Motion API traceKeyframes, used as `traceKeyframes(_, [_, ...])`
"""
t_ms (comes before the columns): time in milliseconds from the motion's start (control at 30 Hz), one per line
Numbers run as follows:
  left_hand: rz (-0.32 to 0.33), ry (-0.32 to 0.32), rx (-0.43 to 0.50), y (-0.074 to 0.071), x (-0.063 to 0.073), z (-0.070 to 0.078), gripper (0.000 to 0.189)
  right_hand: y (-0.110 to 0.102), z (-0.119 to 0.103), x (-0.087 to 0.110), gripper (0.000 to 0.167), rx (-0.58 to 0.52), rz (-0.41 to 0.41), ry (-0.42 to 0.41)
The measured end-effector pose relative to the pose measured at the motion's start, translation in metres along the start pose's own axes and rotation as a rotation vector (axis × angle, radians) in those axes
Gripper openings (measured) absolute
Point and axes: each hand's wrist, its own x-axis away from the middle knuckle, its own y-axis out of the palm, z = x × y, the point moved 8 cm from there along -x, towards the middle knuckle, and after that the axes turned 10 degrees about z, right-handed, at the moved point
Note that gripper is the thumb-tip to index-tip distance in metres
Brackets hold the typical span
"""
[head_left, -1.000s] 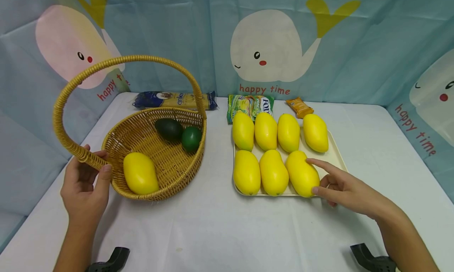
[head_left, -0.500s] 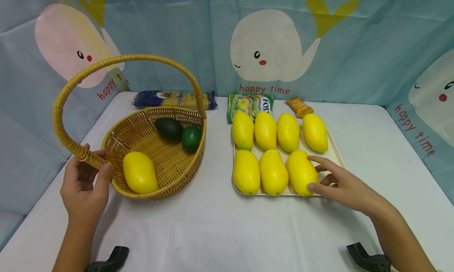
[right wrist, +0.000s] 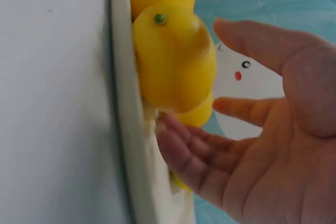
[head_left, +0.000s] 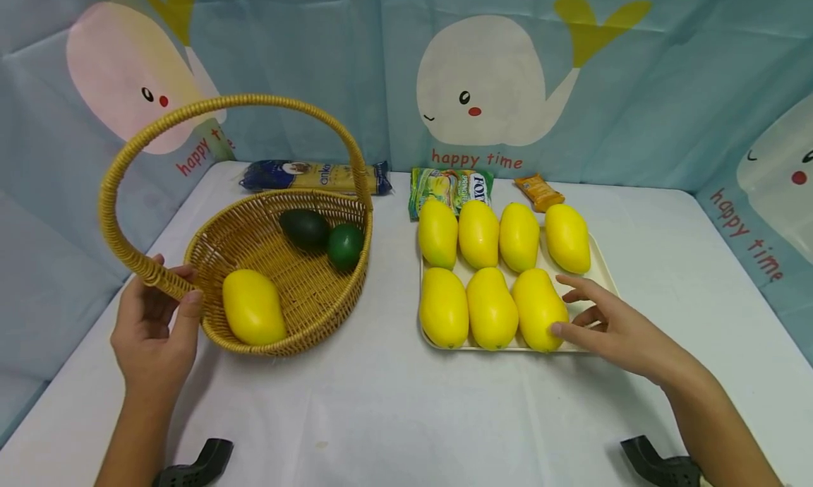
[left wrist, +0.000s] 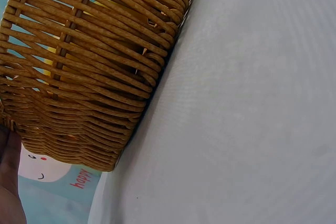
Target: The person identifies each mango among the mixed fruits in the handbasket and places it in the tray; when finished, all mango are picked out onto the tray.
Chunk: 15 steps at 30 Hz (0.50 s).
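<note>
My left hand [head_left: 155, 332] grips the wicker basket [head_left: 327, 332] where its tall handle meets the rim, thumb in front and fingers behind. A yellow mango [head_left: 253, 308] and two dark green fruits, one long like an avocado [head_left: 303, 230] and one rounder [head_left: 346, 247], lie inside. On the right, several mangoes fill two rows on a cream tray [head_left: 602, 269]. Beside the front row's rightmost mango [head_left: 538, 310] is my right hand [head_left: 612, 328], fingers loosely bent and spread. The right wrist view shows a gap between the thumb and that mango [right wrist: 176, 59].
Behind the basket lies a blue and yellow pasta pack [head_left: 320, 176]. A green candy bag [head_left: 449, 189] and a small orange packet [head_left: 538, 192] sit behind the tray. A blue whale-print curtain [head_left: 394, 63] closes off the back of the white table [head_left: 381, 416].
My right hand has moved slightly left, and its index finger has come off the front-right mango, which has turned a little more upright. The left hand keeps its grip on the basket.
</note>
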Motion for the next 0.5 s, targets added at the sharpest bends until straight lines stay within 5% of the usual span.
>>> traceKeyframes(233, [0.0, -0.011, -0.028, -0.001, 0.0, -0.003, 0.053, -0.005, -0.04, -0.01, 0.062, 0.041, 0.138, -0.136])
traceKeyframes(500, [0.0, -0.02, -0.029, -0.001, 0.001, -0.006, 0.054, 0.033, -0.114, -0.024, 0.048, -0.02, 0.126, -0.324])
